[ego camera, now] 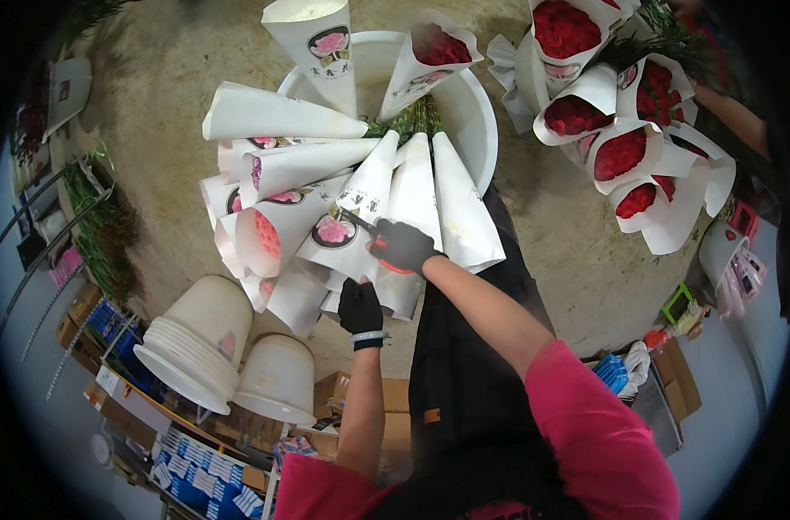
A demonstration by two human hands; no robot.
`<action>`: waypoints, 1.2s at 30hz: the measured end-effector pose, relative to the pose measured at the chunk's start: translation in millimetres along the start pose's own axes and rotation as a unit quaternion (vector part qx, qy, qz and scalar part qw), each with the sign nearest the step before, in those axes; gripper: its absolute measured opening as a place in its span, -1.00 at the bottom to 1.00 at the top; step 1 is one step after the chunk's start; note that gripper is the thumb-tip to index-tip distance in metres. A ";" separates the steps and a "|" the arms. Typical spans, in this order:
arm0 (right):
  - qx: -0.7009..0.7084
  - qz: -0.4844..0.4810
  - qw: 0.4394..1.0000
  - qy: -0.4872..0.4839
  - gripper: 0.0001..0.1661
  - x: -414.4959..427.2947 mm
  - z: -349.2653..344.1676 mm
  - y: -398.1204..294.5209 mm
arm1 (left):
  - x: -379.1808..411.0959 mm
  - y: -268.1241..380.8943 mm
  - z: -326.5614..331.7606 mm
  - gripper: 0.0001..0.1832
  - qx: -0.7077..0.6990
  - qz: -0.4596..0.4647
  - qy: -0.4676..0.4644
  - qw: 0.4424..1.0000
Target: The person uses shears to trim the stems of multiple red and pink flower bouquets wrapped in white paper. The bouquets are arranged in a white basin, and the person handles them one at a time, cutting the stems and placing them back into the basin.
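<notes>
Several flower bouquets in white paper sleeves lean in a large white tub [489, 130], their stems meeting inside it. My right hand [405, 246], in a black glove, holds orange-handled scissors [361, 223] over a paper sleeve with a pink flower print [335, 229]. Below it, my left hand [360, 305], gloved with the fingertips bare, is at the open lower rim of that sleeve; whether it pinches the paper I cannot tell. Left of my hands a sleeve shows pink blooms [267, 234]. A sleeve with dark red blooms [440, 47] stands at the tub's far side.
Upturned white buckets [206, 325] stand at the lower left beside a shelf with blue-and-white packs [200, 471]. Red bouquets [619, 153] in white sleeves cluster at the upper right, where another person's arm [733, 117] reaches in. Green stems [92, 221] lie in a rack at the left.
</notes>
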State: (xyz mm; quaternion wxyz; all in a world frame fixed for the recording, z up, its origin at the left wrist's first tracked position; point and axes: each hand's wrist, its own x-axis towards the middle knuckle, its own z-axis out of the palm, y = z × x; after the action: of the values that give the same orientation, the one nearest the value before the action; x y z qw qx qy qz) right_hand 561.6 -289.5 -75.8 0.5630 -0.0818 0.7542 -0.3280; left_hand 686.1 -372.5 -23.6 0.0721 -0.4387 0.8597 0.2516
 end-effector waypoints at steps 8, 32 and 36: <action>0.010 0.136 0.985 0.104 -0.43 9.9 -37.9 50.6 | 21.3 26.7 -2.5 -0.68 -0.102 -0.064 -0.053 0.991; -0.060 0.172 0.979 0.093 -0.43 22.3 -58.1 65.1 | 42.4 -24.6 -7.3 -0.80 -0.156 -0.075 -0.133 0.976; -0.029 0.155 0.983 0.093 -0.42 18.9 -59.8 62.2 | 47.2 -2.8 -30.1 -0.76 -0.076 0.011 -0.171 0.982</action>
State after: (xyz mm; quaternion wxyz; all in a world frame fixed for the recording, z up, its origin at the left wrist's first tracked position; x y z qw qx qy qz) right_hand 516.2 -226.7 -118.3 0.5319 0.0504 0.8159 -0.2211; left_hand 662.7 -422.7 -14.9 0.1817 -0.3836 0.8179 0.3884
